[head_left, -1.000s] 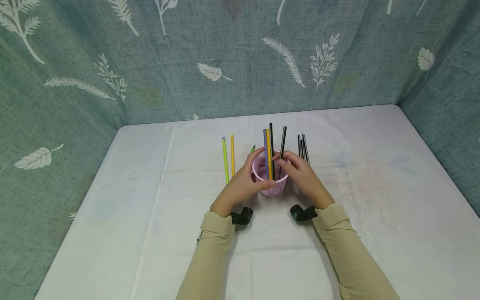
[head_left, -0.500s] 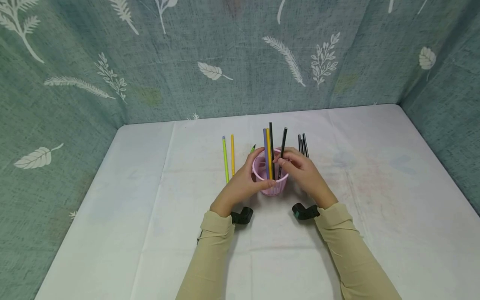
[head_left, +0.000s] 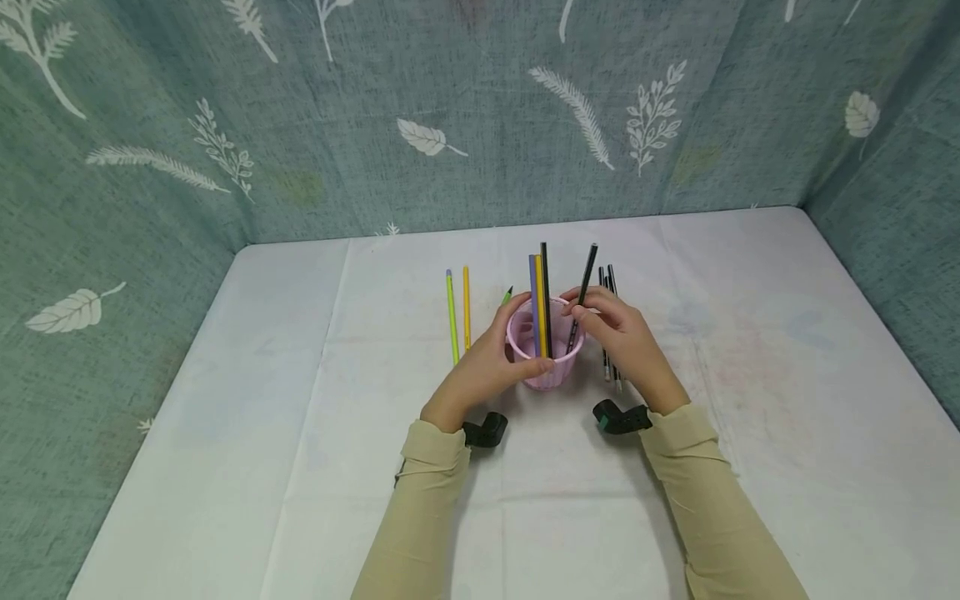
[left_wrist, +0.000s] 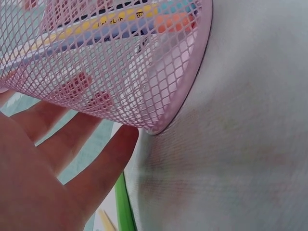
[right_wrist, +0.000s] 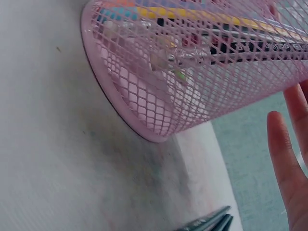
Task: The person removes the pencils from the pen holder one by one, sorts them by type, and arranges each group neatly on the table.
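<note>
A pink mesh pencil cup [head_left: 550, 377] stands upright on the table, with a purple pencil [head_left: 533, 287], a yellow pencil [head_left: 539, 308] and a black pencil [head_left: 546, 279] leaning inside. My left hand [head_left: 483, 362] grips the cup from the left, thumb on the near rim and fingers round the far side. In the left wrist view its fingers lie along the mesh [left_wrist: 110, 91]. At the cup's right rim my right hand [head_left: 622, 337] pinches another black pencil [head_left: 588, 271] between thumb and fingers. That pencil tilts right, its lower end inside the cup.
Left of the cup lie a lime pencil [head_left: 452, 317] and a yellow pencil [head_left: 467, 304]. A green pencil tip [head_left: 507, 294] shows behind my left hand. Several black pencils [head_left: 606, 362] lie right of the cup, partly covered by my right hand. A patterned curtain [head_left: 480, 125] borders the table's far edge.
My right hand has moved right with the pinched black pencil, which now leans farther right, away from the other pencils in the cup. My left hand has stayed on the cup.
</note>
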A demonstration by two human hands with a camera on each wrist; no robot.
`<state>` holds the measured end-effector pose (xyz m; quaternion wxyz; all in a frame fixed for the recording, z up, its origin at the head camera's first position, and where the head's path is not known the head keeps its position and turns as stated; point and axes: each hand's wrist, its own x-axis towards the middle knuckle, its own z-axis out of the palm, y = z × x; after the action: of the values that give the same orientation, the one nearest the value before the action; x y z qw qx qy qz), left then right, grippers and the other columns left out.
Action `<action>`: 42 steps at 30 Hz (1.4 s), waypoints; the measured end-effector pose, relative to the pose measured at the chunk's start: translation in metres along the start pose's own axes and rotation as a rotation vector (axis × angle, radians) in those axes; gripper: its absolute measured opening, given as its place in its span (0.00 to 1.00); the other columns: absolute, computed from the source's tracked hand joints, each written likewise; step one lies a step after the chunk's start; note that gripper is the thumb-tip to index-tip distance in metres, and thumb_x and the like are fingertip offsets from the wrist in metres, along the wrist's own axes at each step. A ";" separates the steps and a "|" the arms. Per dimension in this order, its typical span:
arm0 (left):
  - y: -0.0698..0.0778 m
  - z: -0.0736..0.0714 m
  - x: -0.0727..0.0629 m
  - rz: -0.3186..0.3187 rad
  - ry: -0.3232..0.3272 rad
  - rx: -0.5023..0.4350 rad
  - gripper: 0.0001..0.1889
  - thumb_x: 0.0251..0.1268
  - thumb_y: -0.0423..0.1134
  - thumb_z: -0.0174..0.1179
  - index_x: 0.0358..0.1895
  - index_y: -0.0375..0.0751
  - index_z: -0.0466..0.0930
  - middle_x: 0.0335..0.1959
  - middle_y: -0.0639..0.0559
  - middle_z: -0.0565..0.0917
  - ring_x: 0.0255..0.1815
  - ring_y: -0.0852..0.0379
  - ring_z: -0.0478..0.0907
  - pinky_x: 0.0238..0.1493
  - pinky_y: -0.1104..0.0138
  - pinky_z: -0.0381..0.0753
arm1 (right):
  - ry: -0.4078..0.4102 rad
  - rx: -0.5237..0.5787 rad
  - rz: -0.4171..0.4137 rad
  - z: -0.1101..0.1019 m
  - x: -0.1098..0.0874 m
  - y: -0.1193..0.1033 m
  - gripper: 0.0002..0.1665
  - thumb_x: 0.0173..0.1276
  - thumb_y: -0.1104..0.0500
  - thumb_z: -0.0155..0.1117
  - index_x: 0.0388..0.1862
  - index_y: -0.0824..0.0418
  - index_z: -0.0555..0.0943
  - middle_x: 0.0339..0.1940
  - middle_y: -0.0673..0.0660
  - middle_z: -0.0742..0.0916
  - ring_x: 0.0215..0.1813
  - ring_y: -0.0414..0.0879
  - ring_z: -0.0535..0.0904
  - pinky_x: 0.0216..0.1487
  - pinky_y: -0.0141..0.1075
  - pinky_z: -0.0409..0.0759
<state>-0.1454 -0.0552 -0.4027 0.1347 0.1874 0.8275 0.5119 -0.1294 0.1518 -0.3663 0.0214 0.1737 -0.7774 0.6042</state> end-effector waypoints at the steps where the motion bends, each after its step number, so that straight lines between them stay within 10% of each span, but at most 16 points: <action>1: 0.001 0.000 0.000 -0.001 0.003 -0.001 0.47 0.40 0.63 0.64 0.64 0.76 0.43 0.58 0.54 0.67 0.52 0.58 0.70 0.47 0.60 0.73 | 0.007 -0.005 0.000 -0.001 0.000 0.000 0.13 0.69 0.58 0.49 0.40 0.65 0.78 0.51 0.55 0.76 0.55 0.43 0.69 0.55 0.44 0.66; 30: -0.002 0.026 0.008 0.036 0.162 -0.051 0.48 0.42 0.65 0.61 0.65 0.70 0.40 0.58 0.57 0.66 0.59 0.58 0.63 0.56 0.55 0.63 | 0.183 0.132 -0.035 -0.027 -0.004 -0.001 0.18 0.71 0.54 0.43 0.47 0.66 0.73 0.37 0.62 0.82 0.38 0.54 0.79 0.48 0.40 0.73; 42: 0.000 0.025 0.006 0.025 0.151 -0.029 0.48 0.42 0.66 0.60 0.66 0.71 0.39 0.59 0.55 0.64 0.60 0.57 0.62 0.56 0.53 0.63 | 0.405 0.470 -0.150 -0.052 -0.004 0.021 0.18 0.71 0.58 0.45 0.47 0.73 0.69 0.30 0.66 0.80 0.32 0.55 0.76 0.35 0.37 0.76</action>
<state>-0.1407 -0.0330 -0.4140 0.0682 0.1565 0.8255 0.5380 -0.1409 0.2060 -0.3727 0.1795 0.1066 -0.5817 0.7862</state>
